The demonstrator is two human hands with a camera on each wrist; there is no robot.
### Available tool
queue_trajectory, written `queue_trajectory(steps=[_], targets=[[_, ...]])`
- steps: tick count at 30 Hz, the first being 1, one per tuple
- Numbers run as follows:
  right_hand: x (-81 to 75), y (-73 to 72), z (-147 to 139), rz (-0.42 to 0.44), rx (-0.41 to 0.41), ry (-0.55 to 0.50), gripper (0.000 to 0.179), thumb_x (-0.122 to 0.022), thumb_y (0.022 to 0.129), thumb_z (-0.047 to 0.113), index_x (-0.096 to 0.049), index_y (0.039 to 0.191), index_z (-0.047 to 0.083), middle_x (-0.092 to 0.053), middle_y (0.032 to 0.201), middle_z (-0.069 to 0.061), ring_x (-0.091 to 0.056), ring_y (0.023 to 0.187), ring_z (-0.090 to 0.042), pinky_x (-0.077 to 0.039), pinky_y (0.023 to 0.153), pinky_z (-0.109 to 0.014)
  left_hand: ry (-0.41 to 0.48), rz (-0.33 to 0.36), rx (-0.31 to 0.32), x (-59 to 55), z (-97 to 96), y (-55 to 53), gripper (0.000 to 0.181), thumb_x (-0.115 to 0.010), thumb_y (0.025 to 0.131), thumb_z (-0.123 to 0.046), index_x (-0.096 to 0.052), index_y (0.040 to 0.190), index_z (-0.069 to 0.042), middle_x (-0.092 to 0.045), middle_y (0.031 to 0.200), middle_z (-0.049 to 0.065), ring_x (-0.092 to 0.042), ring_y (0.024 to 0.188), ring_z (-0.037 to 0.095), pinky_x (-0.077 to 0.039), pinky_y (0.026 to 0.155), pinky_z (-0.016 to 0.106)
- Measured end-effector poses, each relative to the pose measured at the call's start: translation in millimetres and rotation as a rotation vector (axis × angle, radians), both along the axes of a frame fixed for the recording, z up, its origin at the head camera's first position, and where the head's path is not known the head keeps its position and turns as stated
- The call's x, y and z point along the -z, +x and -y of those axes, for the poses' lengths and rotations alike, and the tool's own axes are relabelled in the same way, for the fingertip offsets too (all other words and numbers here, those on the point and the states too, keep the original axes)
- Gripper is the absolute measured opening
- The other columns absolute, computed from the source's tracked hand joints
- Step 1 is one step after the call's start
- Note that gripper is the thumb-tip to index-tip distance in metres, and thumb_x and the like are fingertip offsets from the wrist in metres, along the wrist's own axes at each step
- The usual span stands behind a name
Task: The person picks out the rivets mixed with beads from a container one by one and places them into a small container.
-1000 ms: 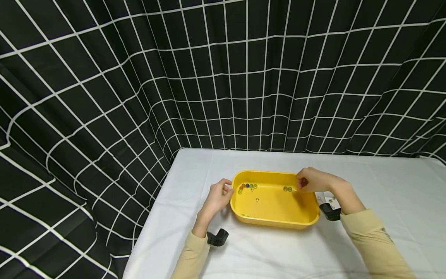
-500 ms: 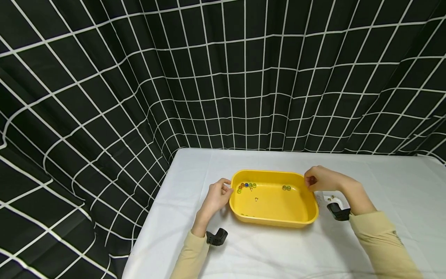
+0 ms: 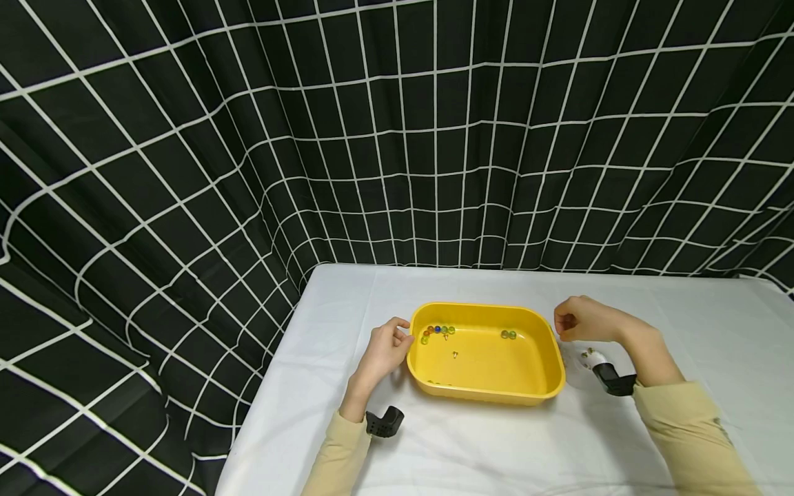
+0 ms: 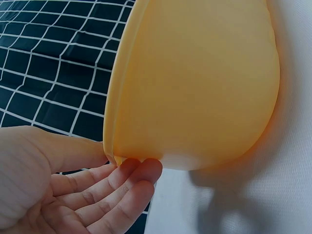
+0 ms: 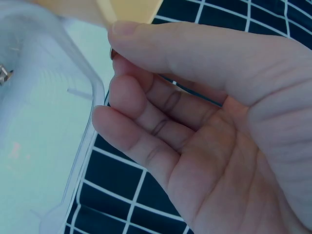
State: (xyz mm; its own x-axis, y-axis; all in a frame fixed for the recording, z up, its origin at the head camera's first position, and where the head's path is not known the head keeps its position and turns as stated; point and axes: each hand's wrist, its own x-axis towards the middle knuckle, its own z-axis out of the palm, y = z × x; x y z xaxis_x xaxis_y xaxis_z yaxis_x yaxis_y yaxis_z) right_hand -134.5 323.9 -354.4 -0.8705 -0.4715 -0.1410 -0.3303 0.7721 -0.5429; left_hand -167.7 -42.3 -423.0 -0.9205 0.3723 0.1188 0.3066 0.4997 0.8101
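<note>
My left hand (image 3: 386,351) pinches the left rim of a yellow plastic tub (image 3: 490,368), thumb against the edge and fingertips underneath. Just off the tub's right end hovers my right hand (image 3: 586,320), above a clear container (image 5: 97,90). Between its thumb and forefinger it pinches a small brass-coloured thumbtack (image 5: 113,53), of which only a sliver of the edge shows. Inside the tub lie a loose brass thumbtack (image 3: 455,355) and another near the marbles. A few brass pieces (image 3: 586,353) are in the clear container, partly hidden by the wrist camera.
Several coloured glass marbles (image 3: 437,329) line the tub's far left corner. Two greenish marbles (image 3: 509,335) sit by its back wall, and more show at the near wall. A white cloth (image 3: 347,296) covers the table; a black gridded curtain (image 3: 459,138) hangs behind.
My right hand has come out of the tub and moved right, past its rim to above the clear container. The left hand has stayed at the tub's left rim.
</note>
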Motion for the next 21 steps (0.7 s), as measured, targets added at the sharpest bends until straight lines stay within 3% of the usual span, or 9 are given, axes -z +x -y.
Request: queue_trajectory(steps=[9, 16, 21], targets=[[-1.8, 5.4, -3.6, 0.032, 0.047, 0.006, 0.014, -0.062, 0.074, -0.006, -0.057, 0.070, 0.006, -0.047, 0.061, 0.004, -0.043, 0.057, -0.009, -0.039, 0.053, -0.021, -0.006, 0.016, -0.004, 1.2, 0.2, -1.4, 0.025, -0.058, 0.089, -0.005, -0.057, 0.112, 0.007, -0.060, 0.080, 0.009, -0.057, 0.064, 0.014, -0.049, 0.054, 0.024], [-0.4, 8.9, -9.8, 0.010, 0.049, 0.016, 0.015, -0.064, 0.074, -0.005, -0.057, 0.069, 0.007, -0.047, 0.061, 0.005, -0.042, 0.056, -0.007, -0.038, 0.052, -0.021, 0.020, -0.030, 0.023, 0.5, 2.3, 0.7, 0.024, -0.058, 0.090, -0.006, -0.056, 0.109, 0.009, -0.058, 0.078, 0.007, -0.056, 0.063, 0.011, -0.049, 0.054, 0.023], [0.7, 11.5, -11.8, 0.050, 0.079, 0.029, 0.014, -0.064, 0.075, -0.005, -0.057, 0.070, 0.007, -0.047, 0.062, 0.004, -0.044, 0.058, -0.009, -0.040, 0.053, -0.021, 0.002, 0.010, 0.000, 1.2, 0.7, -0.7, 0.025, -0.058, 0.089, -0.006, -0.057, 0.111, 0.007, -0.059, 0.080, 0.009, -0.057, 0.064, 0.014, -0.049, 0.055, 0.024]])
